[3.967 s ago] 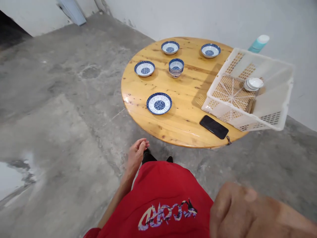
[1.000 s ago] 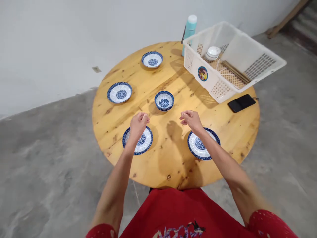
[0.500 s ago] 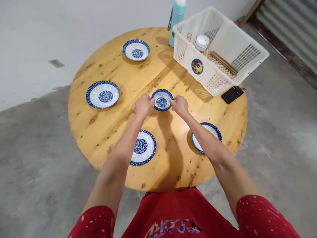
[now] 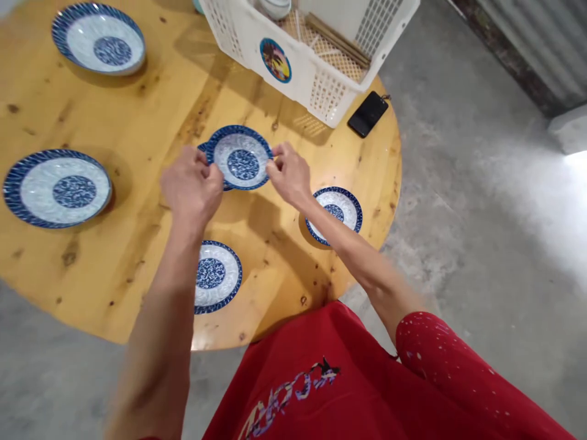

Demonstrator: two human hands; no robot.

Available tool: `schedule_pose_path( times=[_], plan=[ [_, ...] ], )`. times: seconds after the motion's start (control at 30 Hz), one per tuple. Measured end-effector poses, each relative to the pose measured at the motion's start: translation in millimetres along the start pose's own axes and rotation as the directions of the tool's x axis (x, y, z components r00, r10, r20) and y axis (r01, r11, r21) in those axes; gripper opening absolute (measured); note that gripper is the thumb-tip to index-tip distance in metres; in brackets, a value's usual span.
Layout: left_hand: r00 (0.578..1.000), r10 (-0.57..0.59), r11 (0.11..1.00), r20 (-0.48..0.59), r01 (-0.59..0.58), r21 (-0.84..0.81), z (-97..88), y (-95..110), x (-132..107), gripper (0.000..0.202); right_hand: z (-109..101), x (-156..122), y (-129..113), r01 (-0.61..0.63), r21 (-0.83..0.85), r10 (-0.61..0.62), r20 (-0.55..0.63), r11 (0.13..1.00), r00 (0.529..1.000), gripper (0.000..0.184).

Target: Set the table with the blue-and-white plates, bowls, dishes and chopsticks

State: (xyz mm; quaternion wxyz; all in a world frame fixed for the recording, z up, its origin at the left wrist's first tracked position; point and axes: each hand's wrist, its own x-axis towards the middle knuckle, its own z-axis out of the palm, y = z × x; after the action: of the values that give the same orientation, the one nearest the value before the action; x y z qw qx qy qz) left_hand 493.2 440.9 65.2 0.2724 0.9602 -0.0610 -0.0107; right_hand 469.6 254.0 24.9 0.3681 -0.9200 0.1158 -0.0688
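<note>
The person's left hand point(image 4: 192, 183) and right hand point(image 4: 290, 174) are apart, each pinching the rim of a round blue-and-white patterned ceramic bowl point(image 4: 242, 160). Held between them, it overlaps a mostly hidden blue-rimmed bowl point(image 4: 202, 147); contact cannot be judged. Beyond the right hand, a black rectangular phone point(image 4: 367, 114) lies on the round yellow wooden desk point(image 4: 151, 131).

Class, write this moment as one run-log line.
left grip: bowl rim; right grip: opposite rim; another bowl: partly hidden behind; plates: four on table; phone: near basket
</note>
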Motion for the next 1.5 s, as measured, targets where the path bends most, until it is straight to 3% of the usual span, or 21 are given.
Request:
schedule_pose_path(
  times=[0.07,0.2,0.33,0.43,0.57,0.83,1.07,1.2,1.33,1.43,1.5],
  plan=[
    [1.000,0.002,1.000,-0.002,-0.002,-0.010,14.7,31.6,-15.6,0.013,-31.3,-19.0,28.6,0.002,0.035,-0.001,-0.050,0.999,0.999,0.018],
    [0.982,0.069,0.991,0.177,-0.046,-0.129,64.0,85.0,-46.3,0.014,-90.4,-63.8,86.8,-0.067,0.040,0.072,-0.142,0.997,0.987,0.016],
    [0.937,0.118,0.990,0.329,-0.087,-0.108,107.9,111.0,-72.4,0.017,-117.9,-103.9,129.0,-0.210,-0.007,0.206,-0.157,0.978,0.966,0.016],
    [0.906,0.132,0.991,0.401,-0.121,-0.053,124.8,117.1,-84.2,0.019,-118.8,-123.4,147.5,-0.294,-0.021,0.290,-0.115,0.955,0.950,0.017],
    [0.879,0.125,0.990,0.460,-0.143,0.004,133.7,118.9,-90.9,0.020,-112.1,-137.1,159.7,-0.339,-0.035,0.334,-0.104,0.940,0.937,0.018],
    [0.868,0.095,0.985,0.488,-0.152,0.078,140.8,119.0,-95.7,0.023,-104.6,-145.1,169.3,-0.343,-0.055,0.338,-0.089,0.938,0.937,0.019],
    [0.854,0.068,0.988,0.516,-0.128,0.081,138.7,120.4,-98.8,0.024,-105.2,-148.3,166.4,-0.342,-0.181,0.339,-0.050,0.922,0.940,0.026],
    [0.882,0.057,0.995,0.468,-0.087,0.042,127.5,105.9,-93.1,0.024,-121.8,-148.3,150.2,-0.352,-0.323,0.345,-0.080,0.879,0.935,0.034],
    [0.979,-0.102,0.995,0.177,0.098,0.028,93.0,58.4,-60.8,0.029,-134.3,-128.9,125.0,-0.254,-0.265,0.202,-0.208,0.930,0.957,0.039],
    [0.958,-0.273,0.961,-0.088,0.275,0.014,56.9,6.4,-28.6,0.032,-117.8,-96.8,96.3,-0.080,-0.135,0.059,-0.149,0.988,0.987,0.031],
    [0.930,-0.336,0.940,-0.148,0.340,0.003,37.5,-25.5,-10.2,0.032,-92.0,-70.3,74.2,0.011,-0.072,-0.014,-0.050,0.997,0.999,0.026]
  ],
)
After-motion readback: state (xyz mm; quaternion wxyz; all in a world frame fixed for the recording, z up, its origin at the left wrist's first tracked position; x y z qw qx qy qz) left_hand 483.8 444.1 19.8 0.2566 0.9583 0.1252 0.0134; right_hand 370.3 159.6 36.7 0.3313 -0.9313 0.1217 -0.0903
